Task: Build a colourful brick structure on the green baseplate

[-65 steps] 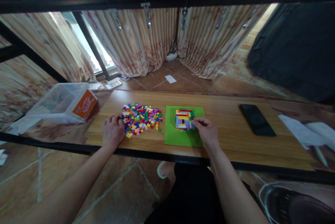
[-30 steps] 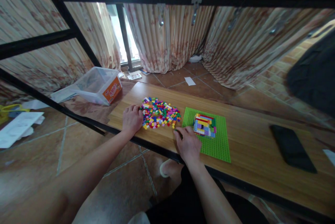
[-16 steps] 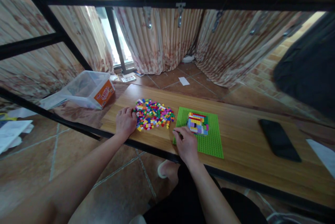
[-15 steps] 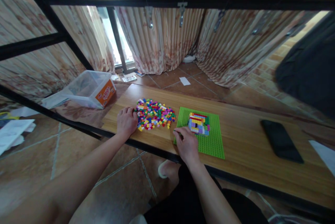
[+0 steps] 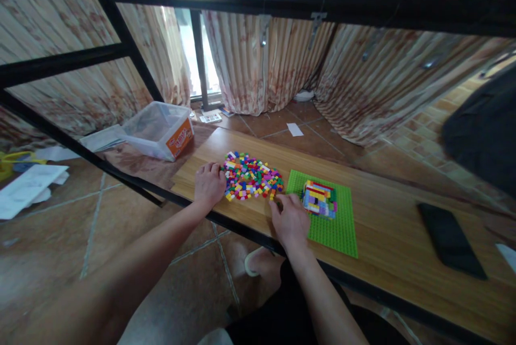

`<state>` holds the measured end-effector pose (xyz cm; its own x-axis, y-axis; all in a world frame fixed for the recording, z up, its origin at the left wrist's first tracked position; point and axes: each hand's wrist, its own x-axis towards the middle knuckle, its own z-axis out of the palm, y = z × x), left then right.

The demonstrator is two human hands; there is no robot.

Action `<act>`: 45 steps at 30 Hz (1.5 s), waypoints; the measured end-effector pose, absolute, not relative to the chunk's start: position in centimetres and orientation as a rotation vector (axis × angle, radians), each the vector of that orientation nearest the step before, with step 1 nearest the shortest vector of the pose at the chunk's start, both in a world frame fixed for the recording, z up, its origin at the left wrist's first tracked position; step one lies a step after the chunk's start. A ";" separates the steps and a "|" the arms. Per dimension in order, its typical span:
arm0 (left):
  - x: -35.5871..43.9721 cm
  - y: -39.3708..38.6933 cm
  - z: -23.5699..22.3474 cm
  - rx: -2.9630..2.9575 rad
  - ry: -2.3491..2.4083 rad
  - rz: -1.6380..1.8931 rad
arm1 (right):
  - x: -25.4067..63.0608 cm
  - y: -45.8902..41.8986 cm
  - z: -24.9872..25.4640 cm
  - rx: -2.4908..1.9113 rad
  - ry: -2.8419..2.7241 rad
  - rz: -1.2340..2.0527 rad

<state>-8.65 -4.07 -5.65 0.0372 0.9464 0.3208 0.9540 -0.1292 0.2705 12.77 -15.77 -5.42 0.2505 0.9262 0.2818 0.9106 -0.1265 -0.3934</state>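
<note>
A heap of small multicoloured toy bricks [image 5: 253, 175] is spread over the left part of the wooden bench. My left hand [image 5: 209, 186] rests at the heap's left edge, its fingers bent together; anything inside them is hidden. At the heap's lower right, my right hand [image 5: 291, 220] reaches with thumb and index finger a little apart, close to the outermost bricks, and no brick shows between them. Just right of that hand lies a green baseplate [image 5: 338, 237], its left part partly covered by the hand. A low, multicoloured brick build [image 5: 320, 199] stands on the baseplate.
A black phone [image 5: 451, 240] lies on the bench [image 5: 387, 221] to the right. Beyond the bench's left end sits a clear plastic box [image 5: 155, 133] with an orange label. Black metal bars [image 5: 282, 1] cross overhead, and curtains hang behind.
The view has turned left, so the scene sits further right. My right hand has moved from the baseplate's left edge towards the brick heap. My left hand stays beside the heap.
</note>
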 end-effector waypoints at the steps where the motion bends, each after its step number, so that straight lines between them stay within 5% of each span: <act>1: -8.6 -4.1 -5.6 -2.251 -2.061 -0.672 | 12.5 -15.6 -5.5 -2.035 -1.669 0.015; 7: -8.6 -4.2 -5.6 -2.248 -2.061 -0.669 | 11.7 -15.1 -5.1 -1.980 -1.638 0.018; 17: -8.8 -3.9 -5.7 -2.249 -2.025 -0.653 | 20.6 -17.1 -0.6 -1.557 -1.065 0.494; 45: -9.2 -3.2 -6.1 -2.283 -1.981 -0.645 | 27.0 -18.1 -3.9 -1.782 -1.322 0.181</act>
<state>-9.23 -3.21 -6.10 0.0915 0.9357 0.3407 0.9570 -0.1772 0.2298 26.96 -18.05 -3.91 0.4217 0.8296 0.3659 0.7006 -0.0419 -0.7123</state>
